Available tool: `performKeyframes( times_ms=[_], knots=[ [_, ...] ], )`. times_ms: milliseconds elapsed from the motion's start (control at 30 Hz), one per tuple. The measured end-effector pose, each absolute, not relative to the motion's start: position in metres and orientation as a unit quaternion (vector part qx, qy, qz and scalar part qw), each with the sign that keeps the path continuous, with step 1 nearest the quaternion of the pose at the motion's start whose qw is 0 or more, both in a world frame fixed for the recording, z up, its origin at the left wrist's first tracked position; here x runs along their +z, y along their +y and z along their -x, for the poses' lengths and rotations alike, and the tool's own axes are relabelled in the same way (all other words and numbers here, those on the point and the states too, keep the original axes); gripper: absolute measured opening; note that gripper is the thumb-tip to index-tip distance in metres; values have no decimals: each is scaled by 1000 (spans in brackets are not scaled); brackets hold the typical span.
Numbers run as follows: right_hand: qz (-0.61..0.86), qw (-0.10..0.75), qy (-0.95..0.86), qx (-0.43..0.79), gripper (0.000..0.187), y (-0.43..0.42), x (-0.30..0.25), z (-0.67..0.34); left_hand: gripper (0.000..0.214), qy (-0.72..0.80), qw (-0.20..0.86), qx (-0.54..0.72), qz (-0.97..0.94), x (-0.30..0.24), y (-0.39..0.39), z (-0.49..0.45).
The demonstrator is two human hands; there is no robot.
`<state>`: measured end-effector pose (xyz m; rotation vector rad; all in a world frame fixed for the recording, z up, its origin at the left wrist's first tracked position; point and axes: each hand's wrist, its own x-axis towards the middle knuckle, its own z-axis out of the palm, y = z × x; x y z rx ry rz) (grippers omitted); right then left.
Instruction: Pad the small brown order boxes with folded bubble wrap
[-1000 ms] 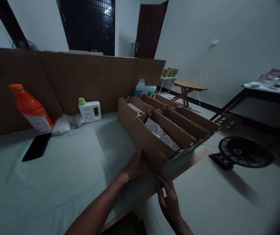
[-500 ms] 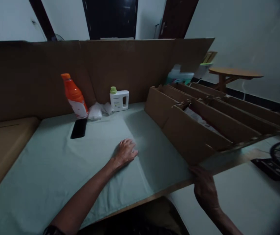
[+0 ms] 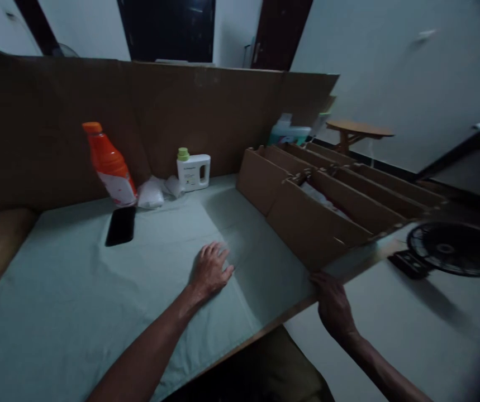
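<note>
My left hand (image 3: 211, 269) lies palm down on the pale green cloth (image 3: 147, 296) that covers the table, fingers stretched out and thumb apart, holding nothing. At the table's front edge (image 3: 302, 306), my right hand (image 3: 332, 304) has its fingers hooked over the rim, by the near corner of a cardboard box with dividers (image 3: 307, 226). The underside of that grip is hidden. Something whitish in clear plastic (image 3: 321, 198) shows in one compartment. Beyond my left hand stands a white bottle with a green cap (image 3: 193, 172). A black phone (image 3: 120, 226) lies to the left.
A tilted orange bottle (image 3: 112, 167) and clear plastic bags (image 3: 151, 192) are by the upright cardboard wall (image 3: 206, 111). Behind the box is a bluish jug (image 3: 288, 133). A black fan (image 3: 445, 248) stands right of the table, and a round wooden table (image 3: 359, 129) is farther back.
The view has swung to the right, so things appear shifted left and more of the fan shows. My left thumb and fingers look slightly more spread. My right hand stays at the table edge.
</note>
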<state>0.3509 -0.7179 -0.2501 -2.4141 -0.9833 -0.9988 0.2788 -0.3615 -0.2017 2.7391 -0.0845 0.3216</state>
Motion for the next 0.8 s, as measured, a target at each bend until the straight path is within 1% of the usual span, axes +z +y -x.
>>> performKeyframes(
  times_ms=[100, 200, 267, 333, 400, 433, 467, 500, 600, 667, 700, 733, 800],
  knots=[
    [854, 158, -350, -352, 29, -714, -233, -345, 43, -36, 185, 122, -974, -206, -363, -279],
    [847, 159, -393, -320, 22, -714, -195, -331, 42, -42, 174, 139, -974, -213, -364, -278],
    [841, 185, -424, -280, 22, -715, -154, -318, 42, -46, 164, 152, -974, -218, -364, -278],
    [829, 219, -429, -285, 28, -714, -104, -312, 41, -50, 154, 166, -973, -223, -364, -278],
    [827, 213, -403, -329, 29, -711, -54, -321, 41, -54, 145, 176, -972, -227, -362, -278],
    [833, 202, -382, -344, 24, -709, -32, -333, 41, -56, 140, 179, -972, -228, -361, -279],
    [849, 191, -366, -330, 18, -707, -14, -349, 41, -58, 136, 182, -972, -229, -361, -279],
    [873, 179, -344, -295, 16, -704, 0, -370, 41, -61, 131, 183, -972, -230, -360, -279],
    [943, 114, -297, -101, 21, -690, 15, -440, 41, -63, 128, 184, -972, -231, -361, -279],
    [947, 84, -309, -9, 13, -678, 8, -479, 41, -58, 135, 183, -972, -231, -362, -278],
    [943, 79, -322, 7, 7, -672, 2, -493, 41, -55, 142, 181, -971, -230, -363, -278],
    [939, 81, -335, 3, 6, -666, -5, -503, 41, -52, 151, 179, -971, -229, -363, -278],
    [928, 114, -350, -58, 15, -656, -19, -513, 41, -48, 170, 172, -969, -227, -364, -278]
  ],
)
